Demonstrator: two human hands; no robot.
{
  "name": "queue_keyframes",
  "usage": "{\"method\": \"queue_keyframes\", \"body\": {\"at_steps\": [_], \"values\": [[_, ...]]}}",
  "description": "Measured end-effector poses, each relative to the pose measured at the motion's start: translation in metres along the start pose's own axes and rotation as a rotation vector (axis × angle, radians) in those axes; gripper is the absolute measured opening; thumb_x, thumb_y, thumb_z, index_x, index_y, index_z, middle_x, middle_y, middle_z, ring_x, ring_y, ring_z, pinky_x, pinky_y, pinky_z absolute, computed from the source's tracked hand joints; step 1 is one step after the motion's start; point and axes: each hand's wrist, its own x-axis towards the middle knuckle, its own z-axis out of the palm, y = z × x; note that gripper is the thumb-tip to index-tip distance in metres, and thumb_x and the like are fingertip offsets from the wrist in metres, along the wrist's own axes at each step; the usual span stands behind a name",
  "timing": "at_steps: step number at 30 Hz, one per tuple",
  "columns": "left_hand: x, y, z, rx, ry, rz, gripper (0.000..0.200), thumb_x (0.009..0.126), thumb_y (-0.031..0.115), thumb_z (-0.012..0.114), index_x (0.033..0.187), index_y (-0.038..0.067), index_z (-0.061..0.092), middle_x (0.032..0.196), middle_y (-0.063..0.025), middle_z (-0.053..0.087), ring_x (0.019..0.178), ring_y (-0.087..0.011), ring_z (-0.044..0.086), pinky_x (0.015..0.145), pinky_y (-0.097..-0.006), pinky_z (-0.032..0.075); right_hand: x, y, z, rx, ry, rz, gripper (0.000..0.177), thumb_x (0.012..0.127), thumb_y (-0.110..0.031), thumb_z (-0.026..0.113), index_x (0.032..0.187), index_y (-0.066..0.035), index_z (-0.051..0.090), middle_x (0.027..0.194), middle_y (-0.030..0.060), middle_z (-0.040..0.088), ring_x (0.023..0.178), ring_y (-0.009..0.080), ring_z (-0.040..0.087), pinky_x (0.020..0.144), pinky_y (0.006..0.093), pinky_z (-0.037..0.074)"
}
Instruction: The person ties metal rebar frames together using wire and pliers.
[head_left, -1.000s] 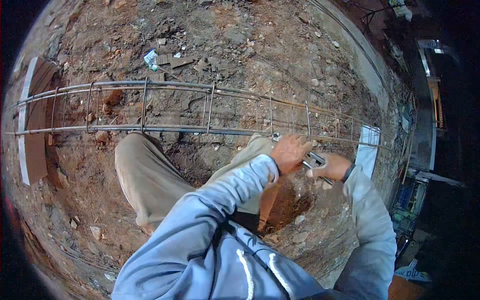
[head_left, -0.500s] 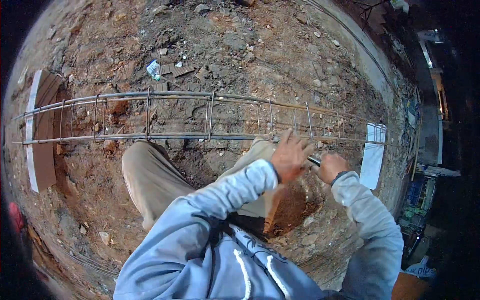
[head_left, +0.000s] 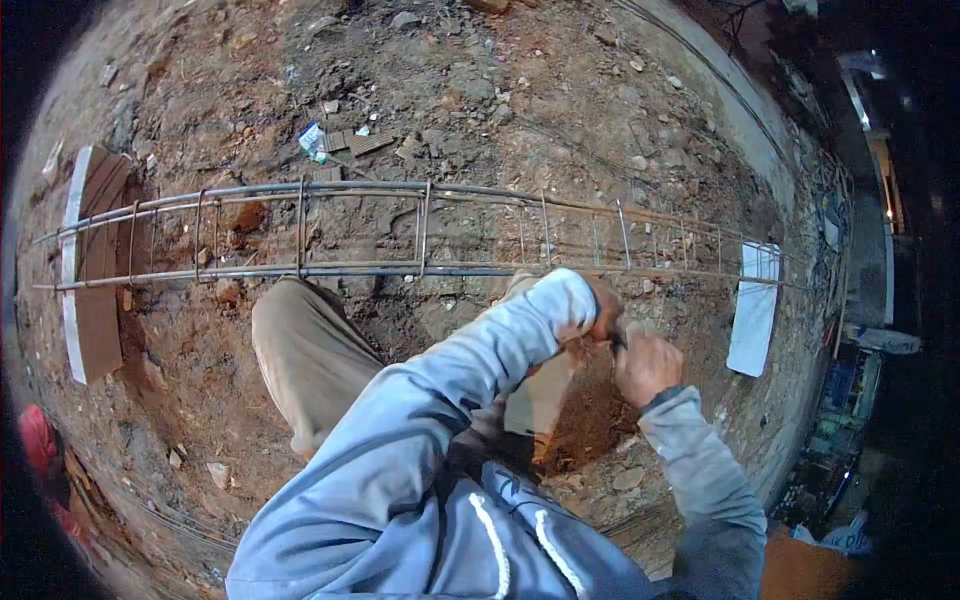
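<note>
A long cage of steel reinforcing bars (head_left: 360,270) with square stirrups lies across in front of my bent knees. My right hand (head_left: 650,368) is closed around a dark, rod-like tool (head_left: 619,338), of which only a short end shows. Just to the left of it, my left hand (head_left: 605,308) is bent down close to the near bars. Its fingers are hidden behind the wrist and smeared by motion, so what they hold cannot be made out.
The cage rests on a block (head_left: 98,265) at the left and a white-topped block (head_left: 755,325) at the right. Rough soil with stones surrounds it, with crumpled litter (head_left: 312,140) beyond. A concrete edge (head_left: 740,110) runs along the right. Something red (head_left: 40,440) is at far left.
My left hand has turned over and its fingers have dropped out of sight. My right hand has moved slightly left and down with the tool, closer to my left hand.
</note>
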Motion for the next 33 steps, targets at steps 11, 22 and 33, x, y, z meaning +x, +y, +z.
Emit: {"method": "queue_keyframes", "body": {"at_steps": [11, 22, 33], "values": [[-0.151, 0.025, 0.016, -0.709, 0.939, -0.661, 0.03, 0.085, 0.03, 0.056, 0.098, 0.003, 0.059, 0.09, -0.0146, 0.063, 0.081, -0.0215, 0.061, 0.074, -0.0329, 0.047, -0.01, 0.022, 0.063, 1.695, -0.754, 0.346, 0.037, 0.082, -0.04, 0.061, 0.093, -0.005, 0.056, 0.067, 0.0008, 0.051, 0.05, 0.0108, 0.049, 0.043, 0.0243, 0.039], [-0.139, 0.03, -0.005, -0.641, 0.658, -0.485, 0.024, 0.086, 0.022, 0.053, 0.079, 0.0, 0.06, 0.062, -0.0106, 0.06, 0.054, -0.0204, 0.058, 0.052, -0.0327, 0.045, 0.005, 0.012, 0.055, 0.68, -0.279, -0.079, 0.054, 0.063, -0.035, 0.071, 0.094, 0.001, 0.046, 0.084, 0.0181, 0.055, 0.076, 0.0321, 0.053, 0.069, 0.0412, 0.044], [-0.141, 0.015, 0.01, -0.605, 0.729, -0.691, 0.036, 0.087, 0.033, 0.051, 0.075, 0.001, 0.063, 0.062, -0.0122, 0.061, 0.059, -0.0229, 0.062, 0.057, -0.0356, 0.046, -0.001, 0.009, 0.062, 1.699, -0.721, 0.141, 0.036, 0.071, -0.017, 0.058, 0.102, 0.0, 0.049, 0.075, 0.0077, 0.056, 0.049, 0.0113, 0.05, 0.04, 0.0241, 0.039]]}}
